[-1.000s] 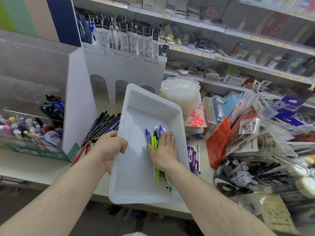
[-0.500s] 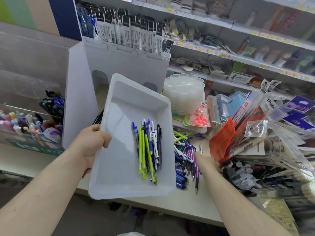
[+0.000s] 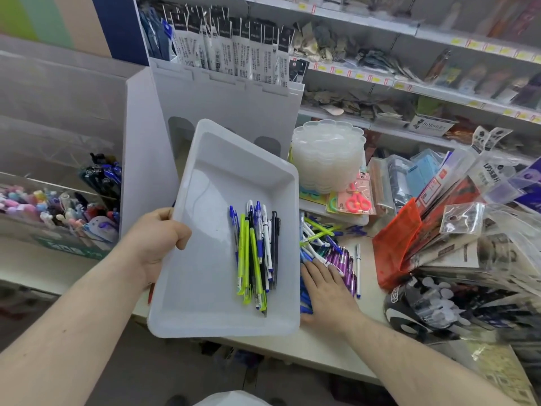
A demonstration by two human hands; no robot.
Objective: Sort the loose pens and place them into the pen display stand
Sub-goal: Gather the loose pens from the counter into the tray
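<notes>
1. The pens point(image 3: 256, 256) lie bunched along the right side of the white tray point(image 3: 205, 288), long axes running from its near edge to its far edge.
2. The left hand point(image 3: 155, 244) grips the tray's left rim, thumb curled inside.
3. The right hand point(image 3: 328, 291) lies flat, fingers straight, on the loose pens point(image 3: 325, 244) near the counter's point(image 3: 336, 353) front edge.

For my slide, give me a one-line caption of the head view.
Left hand holds white tray of pens; right hand rests on loose pens on the counter.

left hand point(image 3: 155, 244) gripping, fingers curled | right hand point(image 3: 328, 288) flat, palm down, fingers straight
</notes>
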